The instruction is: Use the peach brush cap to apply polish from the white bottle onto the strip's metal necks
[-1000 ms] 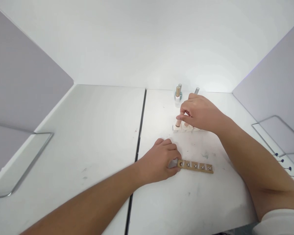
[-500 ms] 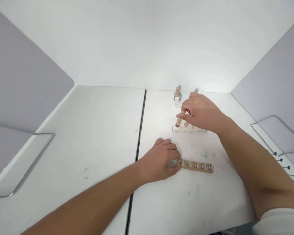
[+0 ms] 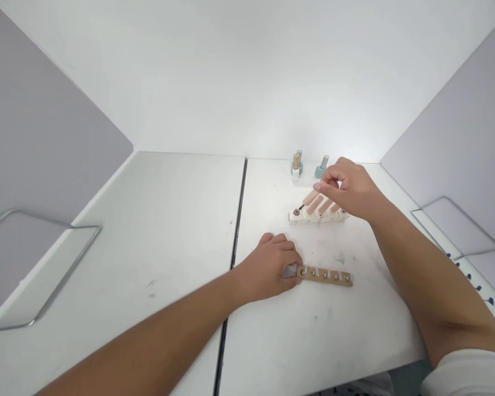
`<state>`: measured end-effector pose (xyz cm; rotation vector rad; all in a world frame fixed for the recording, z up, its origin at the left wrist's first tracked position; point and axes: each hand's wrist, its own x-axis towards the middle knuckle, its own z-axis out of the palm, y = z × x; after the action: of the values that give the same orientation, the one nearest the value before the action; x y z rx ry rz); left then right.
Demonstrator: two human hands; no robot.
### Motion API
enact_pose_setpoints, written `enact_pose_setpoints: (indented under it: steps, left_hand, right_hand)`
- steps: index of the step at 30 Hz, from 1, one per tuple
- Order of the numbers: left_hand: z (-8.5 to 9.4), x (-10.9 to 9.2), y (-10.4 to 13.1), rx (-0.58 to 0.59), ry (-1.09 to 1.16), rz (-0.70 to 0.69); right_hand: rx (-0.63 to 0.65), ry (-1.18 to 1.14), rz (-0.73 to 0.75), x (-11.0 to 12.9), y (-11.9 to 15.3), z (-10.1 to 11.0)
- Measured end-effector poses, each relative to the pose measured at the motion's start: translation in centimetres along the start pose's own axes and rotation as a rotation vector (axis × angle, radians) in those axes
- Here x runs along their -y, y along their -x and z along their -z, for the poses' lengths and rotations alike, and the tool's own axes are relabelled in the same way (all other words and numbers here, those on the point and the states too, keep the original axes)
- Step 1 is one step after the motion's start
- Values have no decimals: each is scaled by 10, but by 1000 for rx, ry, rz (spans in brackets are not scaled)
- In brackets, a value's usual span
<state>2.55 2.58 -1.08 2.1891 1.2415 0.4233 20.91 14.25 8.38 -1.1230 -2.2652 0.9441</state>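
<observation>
In my right hand (image 3: 350, 187), thumb and fingers pinch the pink handle (image 3: 311, 197) of a small brush. Its dark tip points down at the round brown opening (image 3: 297, 212) on the left end of a white row (image 3: 318, 219). More pink handles (image 3: 315, 205) stand slanted along that row, partly behind my fingers. My left hand (image 3: 268, 269) is closed on the left end of a flat tan strip (image 3: 326, 278), which lies on the table. Several shiny round metal pieces and clear bits sit along the strip.
Behind the row are a white bottle (image 3: 296, 172) with a gold cap and a teal bottle (image 3: 320, 171) with a silver cap. Another teal bottle is partly hidden. Wire frames flank the table (image 3: 169, 220); dark-tipped sticks (image 3: 490, 301) lie at right. A black seam runs lengthwise.
My right hand has moved up and right, drawing the brush from the left opening so its dark tip shows. My left hand stays on the strip. The view has shifted slightly.
</observation>
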Motion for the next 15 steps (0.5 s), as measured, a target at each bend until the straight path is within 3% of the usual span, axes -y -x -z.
enact_pose_setpoints:
  steps: [7,10,15]
  left_hand:
    - [0,2,-1,-11,-17,17]
    - [-1,4,-1,3,-16,16]
    - [1,3,-2,13,-10,30]
  right_hand:
    - [-322,30,29,-11,49,7]
    - [-321,-36,12,-17,70,1]
    - [-197,-120,-64,-29,85,-15]
